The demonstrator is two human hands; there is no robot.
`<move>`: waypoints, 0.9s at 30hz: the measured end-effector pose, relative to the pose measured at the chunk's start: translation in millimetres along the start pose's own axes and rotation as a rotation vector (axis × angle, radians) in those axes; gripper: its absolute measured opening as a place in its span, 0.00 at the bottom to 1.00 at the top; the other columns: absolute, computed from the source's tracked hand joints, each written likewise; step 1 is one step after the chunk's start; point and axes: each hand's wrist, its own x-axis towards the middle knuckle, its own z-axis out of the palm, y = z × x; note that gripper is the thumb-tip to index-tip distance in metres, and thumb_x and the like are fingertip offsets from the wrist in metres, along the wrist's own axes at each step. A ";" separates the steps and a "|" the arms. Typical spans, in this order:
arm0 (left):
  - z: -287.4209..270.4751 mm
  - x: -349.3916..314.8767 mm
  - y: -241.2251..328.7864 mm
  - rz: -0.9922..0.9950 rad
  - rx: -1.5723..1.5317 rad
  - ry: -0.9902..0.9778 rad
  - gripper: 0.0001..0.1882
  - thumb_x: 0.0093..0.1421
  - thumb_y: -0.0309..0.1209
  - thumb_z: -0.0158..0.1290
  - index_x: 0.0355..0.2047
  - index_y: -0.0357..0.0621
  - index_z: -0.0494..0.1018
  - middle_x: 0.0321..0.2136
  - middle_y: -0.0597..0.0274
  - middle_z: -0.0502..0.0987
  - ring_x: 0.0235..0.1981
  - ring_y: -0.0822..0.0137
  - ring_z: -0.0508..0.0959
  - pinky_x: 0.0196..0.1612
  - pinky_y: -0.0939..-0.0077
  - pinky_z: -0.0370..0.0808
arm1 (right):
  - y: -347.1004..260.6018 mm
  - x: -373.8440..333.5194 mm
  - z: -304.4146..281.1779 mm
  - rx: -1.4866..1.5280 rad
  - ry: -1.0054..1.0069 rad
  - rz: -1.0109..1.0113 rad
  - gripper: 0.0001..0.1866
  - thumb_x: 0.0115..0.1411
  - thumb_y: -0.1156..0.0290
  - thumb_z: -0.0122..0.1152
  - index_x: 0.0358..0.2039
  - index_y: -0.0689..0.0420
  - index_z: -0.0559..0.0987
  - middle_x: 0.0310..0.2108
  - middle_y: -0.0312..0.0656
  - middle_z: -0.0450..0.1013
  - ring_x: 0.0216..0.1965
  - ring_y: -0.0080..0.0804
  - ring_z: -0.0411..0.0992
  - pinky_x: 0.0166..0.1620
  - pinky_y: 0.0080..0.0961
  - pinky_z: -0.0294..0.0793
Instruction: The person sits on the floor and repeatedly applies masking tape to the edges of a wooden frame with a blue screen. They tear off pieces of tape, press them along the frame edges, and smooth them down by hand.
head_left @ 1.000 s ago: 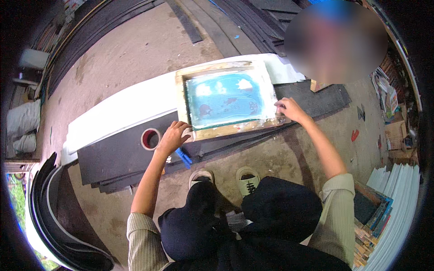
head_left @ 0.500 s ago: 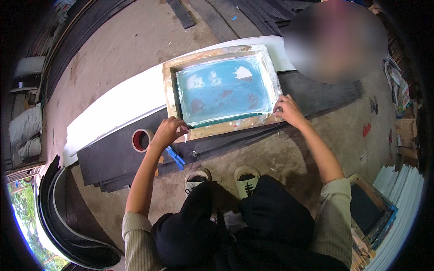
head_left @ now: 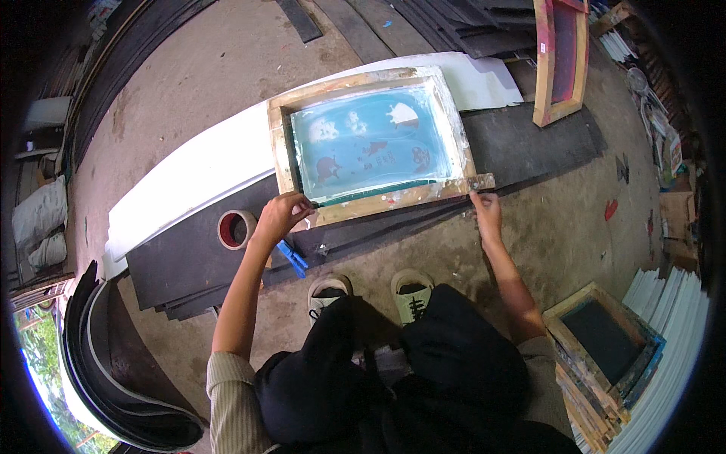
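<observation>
A wooden-framed printing screen (head_left: 378, 198) with blue-green mesh lies tilted over dark and white sheets ahead of me. The mesh (head_left: 355, 163) bears pale and reddish-grey shapes, and a dark green strip runs along its near inner edge. My left hand (head_left: 283, 216) is at the frame's near left corner, fingertips pinched; what they hold is too small to name. My right hand (head_left: 486, 212) is just below the near right corner, fingers drawn together beside a short brown end piece (head_left: 482, 181). Whether anything is between those fingers is unclear.
A tape roll (head_left: 237, 229) and a blue clip-like tool (head_left: 292, 259) lie near my left forearm. Dark sheets (head_left: 189, 261) and a white sheet (head_left: 189, 166) lie beneath the frame. Another framed screen (head_left: 561, 64) stands far right; more frames (head_left: 605, 340) lie at lower right.
My right hand has moved from the frame's inner near right corner outward and toward me, uncovering the brown end piece. My left hand stays at its corner.
</observation>
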 end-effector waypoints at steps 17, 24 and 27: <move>-33.5 -17.1 14.5 0.052 -0.282 0.080 0.09 0.55 0.30 0.55 0.29 0.36 0.71 0.25 0.56 0.75 0.29 0.63 0.77 0.34 0.71 0.72 | -78.6 -33.9 -35.5 0.585 -0.098 -0.137 0.08 0.55 0.73 0.61 0.33 0.61 0.72 0.25 0.36 0.72 0.28 0.20 0.68 0.35 0.19 0.67; -79.0 -43.2 53.5 0.084 -0.347 0.224 0.09 0.56 0.29 0.55 0.32 0.36 0.69 0.25 0.59 0.73 0.26 0.71 0.74 0.31 0.76 0.71 | -142.0 -48.6 -63.1 0.677 0.013 -0.332 0.12 0.57 0.73 0.59 0.41 0.60 0.71 0.28 0.32 0.67 0.30 0.18 0.65 0.36 0.17 0.65; -101.7 -58.1 76.4 0.119 -0.306 0.354 0.09 0.57 0.28 0.54 0.32 0.35 0.68 0.26 0.58 0.73 0.26 0.71 0.74 0.30 0.77 0.72 | -174.6 -65.3 -78.8 0.742 0.043 -0.440 0.17 0.57 0.74 0.58 0.47 0.60 0.70 0.29 0.33 0.67 0.31 0.18 0.63 0.37 0.17 0.64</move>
